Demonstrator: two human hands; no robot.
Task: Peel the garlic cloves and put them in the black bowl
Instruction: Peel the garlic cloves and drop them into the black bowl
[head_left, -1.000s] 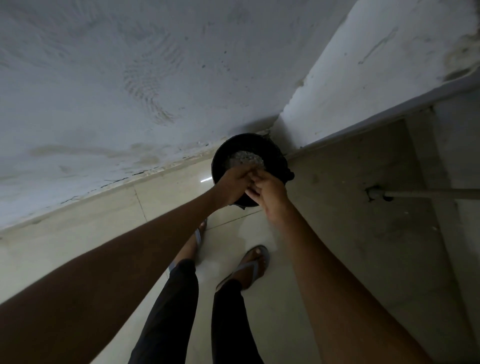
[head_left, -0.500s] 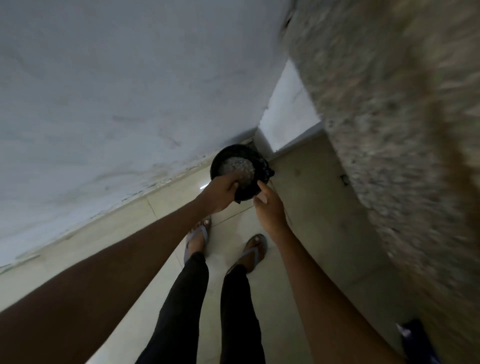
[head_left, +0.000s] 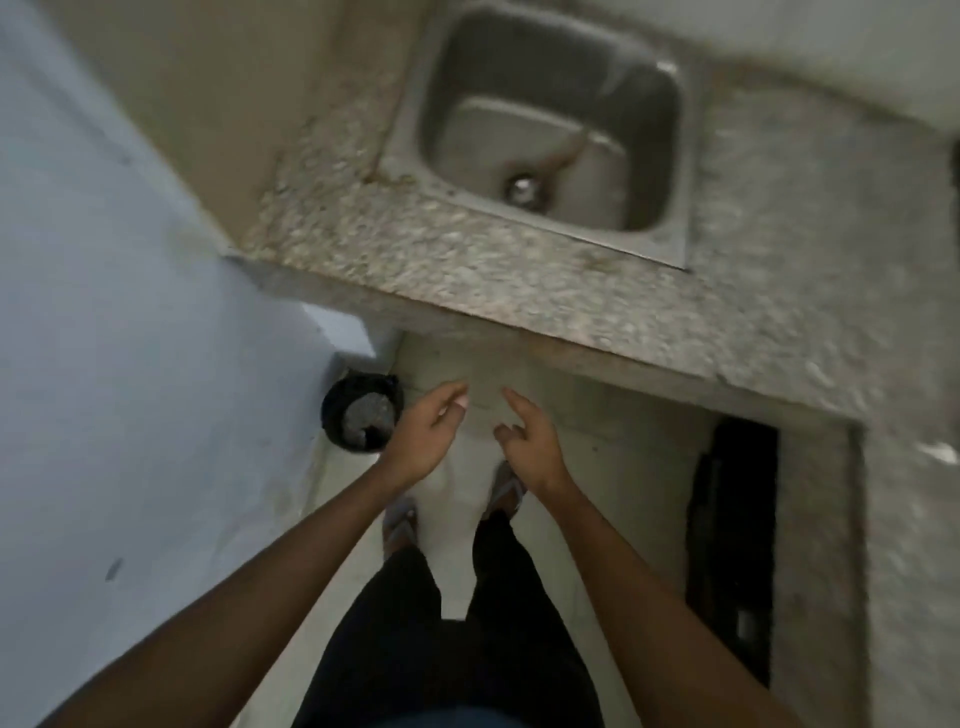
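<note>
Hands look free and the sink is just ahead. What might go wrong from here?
1. The black container sits on the floor by the wall, near the feet; a step sideways may kick it.
2. Both the left hand and the right hand are empty, and no garlic is in view; peeling may stall.

Speckled rough stone counter (head_left: 467, 270), dull brushed metal sink (head_left: 550, 124) (stained), smooth pale floor tiles (head_left: 613, 467).

Steel sink (head_left: 550, 67) set in speckled stone counter (head_left: 467, 280), pale tiled floor (head_left: 623, 452) below.
</note>
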